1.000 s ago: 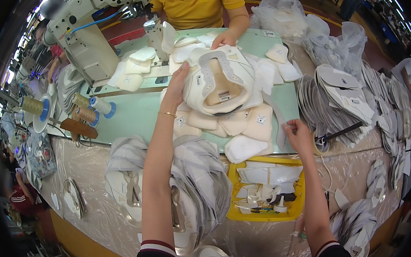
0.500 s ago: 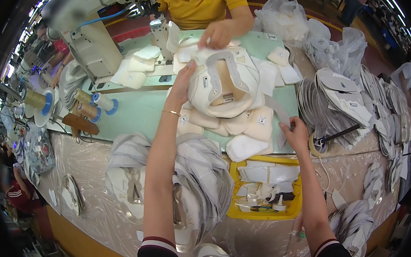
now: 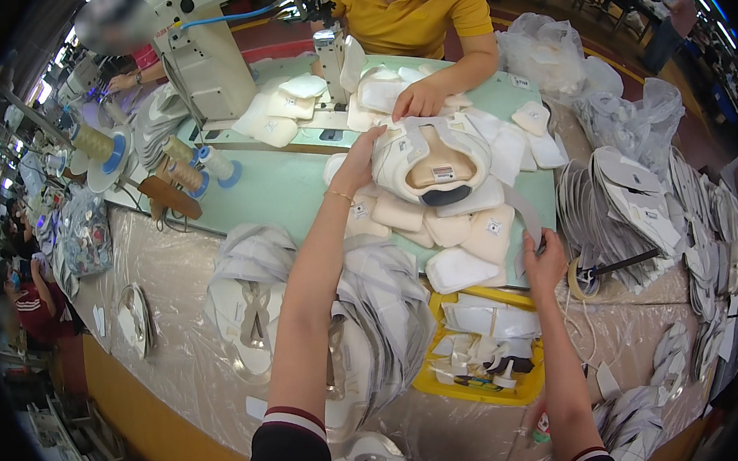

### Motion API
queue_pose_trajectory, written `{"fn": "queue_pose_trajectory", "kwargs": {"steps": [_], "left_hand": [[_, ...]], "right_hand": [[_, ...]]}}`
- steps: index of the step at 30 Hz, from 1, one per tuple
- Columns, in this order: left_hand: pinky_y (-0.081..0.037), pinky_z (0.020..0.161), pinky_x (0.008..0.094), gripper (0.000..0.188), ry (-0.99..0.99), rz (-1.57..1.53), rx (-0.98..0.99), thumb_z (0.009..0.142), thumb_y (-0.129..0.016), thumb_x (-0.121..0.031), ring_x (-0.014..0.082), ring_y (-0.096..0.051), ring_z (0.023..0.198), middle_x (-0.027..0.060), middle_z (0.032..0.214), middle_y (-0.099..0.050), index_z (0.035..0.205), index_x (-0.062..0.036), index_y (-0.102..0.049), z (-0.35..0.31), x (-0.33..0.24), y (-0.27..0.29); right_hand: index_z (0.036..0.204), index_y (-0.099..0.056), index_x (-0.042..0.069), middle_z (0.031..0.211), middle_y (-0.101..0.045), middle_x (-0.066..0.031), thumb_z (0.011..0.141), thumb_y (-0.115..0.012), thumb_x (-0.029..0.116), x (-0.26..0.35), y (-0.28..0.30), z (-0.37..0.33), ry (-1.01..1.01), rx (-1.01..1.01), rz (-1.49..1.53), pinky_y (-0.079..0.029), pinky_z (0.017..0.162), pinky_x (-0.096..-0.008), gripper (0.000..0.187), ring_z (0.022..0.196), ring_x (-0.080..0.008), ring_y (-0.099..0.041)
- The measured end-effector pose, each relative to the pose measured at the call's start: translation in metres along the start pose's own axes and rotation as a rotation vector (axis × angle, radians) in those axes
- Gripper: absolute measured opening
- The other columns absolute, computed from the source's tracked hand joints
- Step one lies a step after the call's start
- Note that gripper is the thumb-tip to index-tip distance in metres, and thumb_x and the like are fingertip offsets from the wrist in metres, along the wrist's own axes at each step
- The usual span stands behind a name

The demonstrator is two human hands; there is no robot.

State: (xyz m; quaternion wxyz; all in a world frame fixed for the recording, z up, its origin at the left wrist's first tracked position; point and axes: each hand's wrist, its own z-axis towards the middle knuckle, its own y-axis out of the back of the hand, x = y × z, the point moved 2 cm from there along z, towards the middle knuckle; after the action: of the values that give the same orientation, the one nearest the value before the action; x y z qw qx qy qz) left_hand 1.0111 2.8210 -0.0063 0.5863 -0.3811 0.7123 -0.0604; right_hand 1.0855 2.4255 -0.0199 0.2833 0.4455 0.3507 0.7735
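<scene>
My left hand (image 3: 360, 163) grips the left side of a white shoe upper (image 3: 390, 161), its fingers partly hidden behind it. The upper has grey lacing trim, a tan lining and a dark patch at its near edge. A co-worker's hand (image 3: 418, 98) touches its far edge. To the right, my right hand (image 3: 546, 258) pinches the lower end of a curved grey strip (image 3: 523, 210), whose upper end runs in beside the upper. Several cream foam pads (image 3: 483, 232) lie beneath and in front of the upper on the green tabletop (image 3: 288, 189).
A sewing machine (image 3: 204, 61) stands at the far left, with thread spools (image 3: 218, 166) nearer. Stacked grey-white uppers (image 3: 376, 317) lie in front, beside a yellow tray (image 3: 477, 395) of small items. More stacked pieces (image 3: 618, 202) and plastic bags (image 3: 546, 52) are at the right.
The view has shifted, so the scene sits farther right and lower. The co-worker's hand has come down onto the upper's far edge. A dark patch now shows at its near edge.
</scene>
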Motion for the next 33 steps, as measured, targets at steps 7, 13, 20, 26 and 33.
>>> {"fn": "queue_pose_trajectory", "kwargs": {"steps": [7,13,20,26,33], "left_hand": [[-0.054,0.076,0.0339,0.035,0.015,-0.020,-0.041,0.094,-0.052,-0.028,0.0196,-0.064,0.087,0.0094,0.104,-0.063,0.118,-0.0022,-0.053,0.001,0.001,-0.003],[-0.056,0.072,0.0317,0.033,-0.086,0.152,-0.096,0.095,-0.051,-0.024,0.0191,-0.066,0.085,0.0105,0.101,-0.064,0.117,0.0008,-0.055,0.004,0.001,-0.002],[-0.056,0.070,0.0322,0.031,-0.059,0.122,-0.177,0.095,-0.052,-0.028,0.0186,-0.066,0.080,0.0098,0.098,-0.065,0.109,-0.0009,-0.057,0.009,0.003,0.001],[-0.056,0.071,0.0319,0.032,-0.025,0.036,-0.170,0.093,-0.050,-0.026,0.0203,-0.066,0.079,0.0106,0.097,-0.065,0.111,-0.0001,-0.055,0.010,0.002,0.003],[-0.056,0.070,0.0323,0.037,-0.050,0.134,-0.161,0.094,-0.051,-0.028,0.0196,-0.066,0.080,0.0115,0.098,-0.065,0.114,0.0021,-0.054,0.015,0.004,0.004]], "right_hand": [[0.103,-0.061,0.002,0.099,-0.059,-0.0143,0.087,-0.061,0.033,-0.003,-0.007,0.001,0.080,0.016,-0.138,-0.041,0.080,-0.0439,0.035,0.095,-0.0340,-0.055],[0.105,-0.061,0.002,0.101,-0.058,-0.0142,0.087,-0.061,0.032,-0.003,-0.008,0.002,0.051,0.045,-0.125,-0.038,0.085,-0.0445,0.035,0.099,-0.0342,-0.052],[0.104,-0.060,0.001,0.101,-0.058,-0.0137,0.087,-0.062,0.032,-0.004,-0.008,0.001,0.059,0.044,-0.087,-0.037,0.086,-0.0439,0.035,0.099,-0.0331,-0.052],[0.103,-0.061,0.001,0.100,-0.058,-0.0138,0.088,-0.062,0.032,-0.003,-0.006,0.001,0.062,0.039,-0.069,-0.036,0.086,-0.0431,0.035,0.098,-0.0327,-0.052],[0.102,-0.061,0.001,0.099,-0.058,-0.0135,0.087,-0.062,0.032,0.000,-0.004,0.001,0.052,0.049,-0.046,-0.036,0.085,-0.0429,0.034,0.096,-0.0322,-0.052]]}}
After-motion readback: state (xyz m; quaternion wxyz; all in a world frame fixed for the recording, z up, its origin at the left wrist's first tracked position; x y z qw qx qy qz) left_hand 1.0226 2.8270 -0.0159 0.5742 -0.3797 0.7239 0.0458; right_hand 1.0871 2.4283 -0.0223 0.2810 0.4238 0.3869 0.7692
